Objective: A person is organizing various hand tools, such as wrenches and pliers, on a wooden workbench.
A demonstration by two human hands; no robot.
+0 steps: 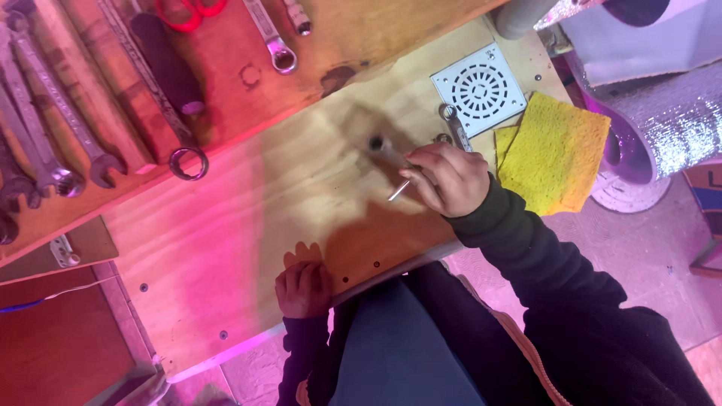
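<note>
My right hand (447, 179) is closed around a metal socket tool (385, 150) with a thin bar sticking out below my fingers, held over the middle of the plywood benchtop (226, 240). Just beyond that hand lies a small combination wrench (453, 124). My left hand (303, 288) rests curled over the near edge of the bench, holding nothing that I can see. Dark sleeves cover both arms.
A white square drain grate (479, 90) and a yellow sponge cloth (555, 153) lie at the right end. A raised board at the back carries several wrenches (68, 124), a black-handled tool (167, 64), red scissors (189, 11) and a ring spanner (272, 41). Foil ducting (673, 120) stands to the right.
</note>
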